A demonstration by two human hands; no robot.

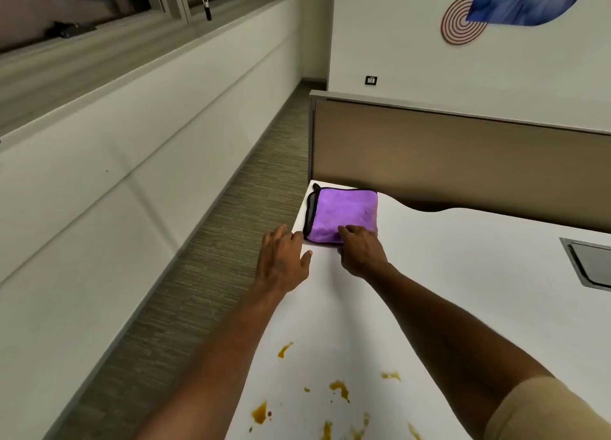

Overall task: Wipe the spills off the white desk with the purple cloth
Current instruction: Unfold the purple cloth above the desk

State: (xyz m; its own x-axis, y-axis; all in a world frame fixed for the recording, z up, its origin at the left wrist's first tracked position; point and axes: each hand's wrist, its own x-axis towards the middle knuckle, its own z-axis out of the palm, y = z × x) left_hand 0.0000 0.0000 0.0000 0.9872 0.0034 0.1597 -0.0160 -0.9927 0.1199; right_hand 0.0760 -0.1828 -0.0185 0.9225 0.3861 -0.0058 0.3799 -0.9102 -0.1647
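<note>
At desk (pixel 429 274) corner | right hand (pixel 362 253) fingers pinching purple cloth (pixel 344 213) | left hand (pixel 281 257) fingers spread

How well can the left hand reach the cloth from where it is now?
Probably yes. The left hand lies open at the desk edge, right beside the folded cloth, and nothing stands between them. The right hand already touches the cloth's near edge.

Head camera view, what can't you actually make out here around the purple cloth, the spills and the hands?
- Purple cloth: near edge hidden under the right hand; whether the fingers grip or only rest is unclear.
- Orange-brown spills: cut off by the bottom edge; full extent unknown.
- Left hand: palm side hidden; contact with the white desk unclear.
- Grey desk hatch: cut off by the right edge.
</note>
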